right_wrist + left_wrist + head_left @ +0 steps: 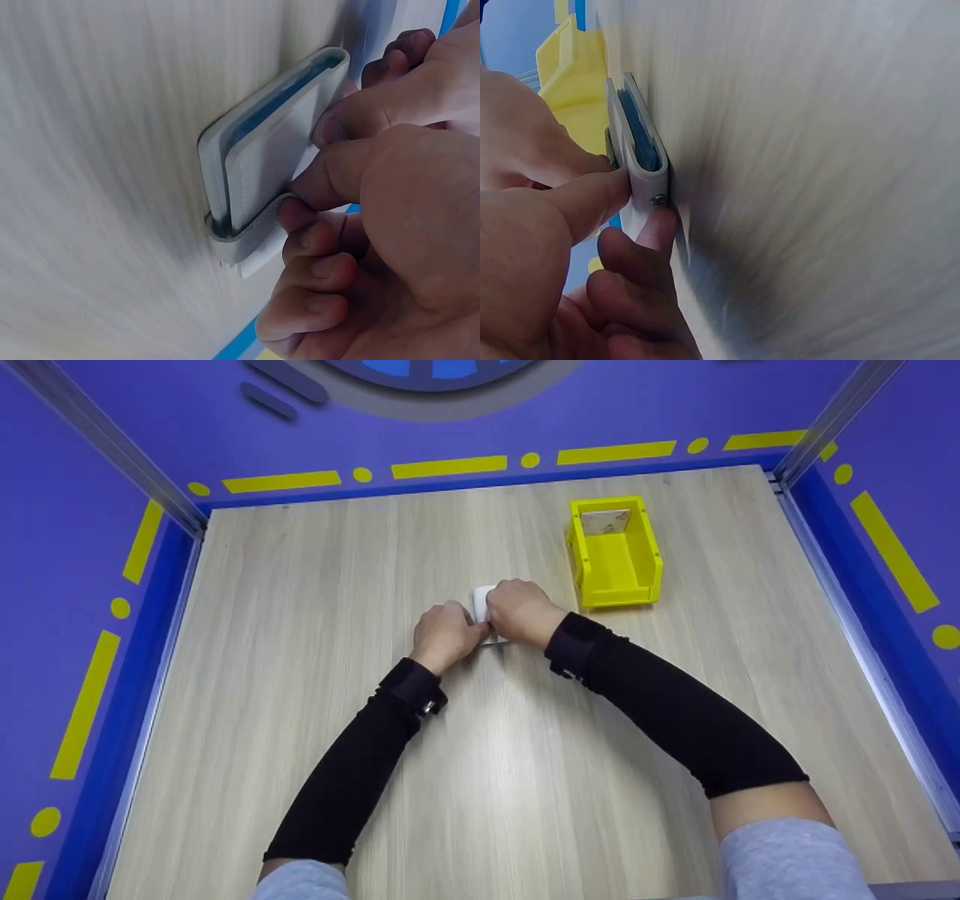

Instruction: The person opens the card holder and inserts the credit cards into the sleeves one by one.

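A small white card wallet (277,142) with blue sleeves inside lies folded on the table, between both hands. My left hand (446,637) holds its folded end between thumb and index finger, beside a small metal snap (658,200). From the right, my right hand (525,611) pinches the tip of the wallet's closing strap (251,238) with thumb and forefinger. In the right wrist view the strap wraps round the far end of the wallet. Most of the wallet (481,598) is hidden by the hands in the head view.
A yellow open-front bin (619,598) stands behind and to the right of the hands, with a patterned pale piece (604,522) against its back inside. Blue panels with yellow marks wall in the wood-grain table (300,585) at the back and both sides.
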A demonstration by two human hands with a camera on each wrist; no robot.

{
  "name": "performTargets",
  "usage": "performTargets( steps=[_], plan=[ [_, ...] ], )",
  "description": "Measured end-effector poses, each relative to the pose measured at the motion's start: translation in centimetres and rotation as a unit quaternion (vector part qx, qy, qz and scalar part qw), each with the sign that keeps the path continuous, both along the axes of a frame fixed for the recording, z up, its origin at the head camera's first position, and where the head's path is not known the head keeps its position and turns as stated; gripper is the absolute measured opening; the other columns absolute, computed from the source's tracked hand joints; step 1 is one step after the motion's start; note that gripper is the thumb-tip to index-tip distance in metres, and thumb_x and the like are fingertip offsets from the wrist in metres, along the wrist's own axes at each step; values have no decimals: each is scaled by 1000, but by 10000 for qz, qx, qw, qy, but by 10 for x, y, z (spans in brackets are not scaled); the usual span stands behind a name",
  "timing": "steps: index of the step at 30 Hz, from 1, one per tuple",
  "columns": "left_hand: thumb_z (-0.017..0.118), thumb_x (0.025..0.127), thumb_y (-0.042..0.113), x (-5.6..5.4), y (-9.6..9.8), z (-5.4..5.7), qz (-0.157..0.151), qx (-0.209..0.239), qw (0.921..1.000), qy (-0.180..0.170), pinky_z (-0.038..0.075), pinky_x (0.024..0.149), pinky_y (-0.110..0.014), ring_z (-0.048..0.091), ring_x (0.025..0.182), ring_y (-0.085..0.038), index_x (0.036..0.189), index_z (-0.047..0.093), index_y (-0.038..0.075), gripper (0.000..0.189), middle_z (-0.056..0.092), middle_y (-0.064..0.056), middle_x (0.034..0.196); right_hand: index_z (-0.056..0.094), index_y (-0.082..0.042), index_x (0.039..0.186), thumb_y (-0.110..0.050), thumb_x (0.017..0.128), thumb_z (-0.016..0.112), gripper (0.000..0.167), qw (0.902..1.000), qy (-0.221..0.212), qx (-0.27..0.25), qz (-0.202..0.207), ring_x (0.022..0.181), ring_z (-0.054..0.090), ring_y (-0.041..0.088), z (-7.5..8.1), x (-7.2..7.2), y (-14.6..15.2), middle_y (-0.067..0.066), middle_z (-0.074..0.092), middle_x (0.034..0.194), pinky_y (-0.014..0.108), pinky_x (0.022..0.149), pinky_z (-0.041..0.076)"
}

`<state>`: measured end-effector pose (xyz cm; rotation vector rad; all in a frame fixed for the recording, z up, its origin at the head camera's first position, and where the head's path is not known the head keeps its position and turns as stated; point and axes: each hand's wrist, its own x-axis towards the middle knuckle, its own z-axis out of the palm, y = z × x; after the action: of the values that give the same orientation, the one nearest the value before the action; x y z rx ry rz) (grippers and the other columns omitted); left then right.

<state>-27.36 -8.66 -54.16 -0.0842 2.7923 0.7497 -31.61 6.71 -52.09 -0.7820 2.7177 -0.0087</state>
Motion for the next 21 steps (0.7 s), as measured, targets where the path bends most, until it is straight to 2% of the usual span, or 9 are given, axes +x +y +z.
performTargets(
  steps=[7,10,13,17,21],
  plan=[
    [81,96,51,0,-1,0,43,23,10000,-3,40,60,-35,57,67,-19,68,69,19,44,62,3,71,75,4,110,-12,101,66,21,9993,-305,-91,-203,93,68,35,2,-3,5,22,74,110,53,89,63],
    [80,97,51,2,-1,0,12,58,10000,26,40,61,-35,57,67,-19,67,68,20,46,61,3,71,75,3,107,-14,104,63,21,9977,-404,-350,-415,93,68,35,1,-2,13,22,73,109,54,90,62],
    [75,100,52,3,-2,-1,-42,-3,9999,142,40,61,-36,56,67,-19,64,62,21,49,59,4,70,74,1,97,-18,106,60,25,9936,-327,-848,-670,88,65,34,-1,2,22,20,73,102,54,87,60],
    [67,107,45,3,-2,-2,-67,-104,9975,698,45,64,-39,60,70,-22,67,61,21,48,62,2,72,69,-3,89,-23,107,57,29,9812,203,-1670,-950,83,61,32,-8,6,35,15,69,93,52,81,56],
    [64,110,36,2,-2,-1,-151,-311,9880,1508,56,75,-46,71,81,-28,85,72,15,34,74,-5,85,72,-3,105,-28,110,58,29,9656,968,-2178,-1035,93,66,35,-16,8,44,15,68,103,52,86,57]
  ],
)
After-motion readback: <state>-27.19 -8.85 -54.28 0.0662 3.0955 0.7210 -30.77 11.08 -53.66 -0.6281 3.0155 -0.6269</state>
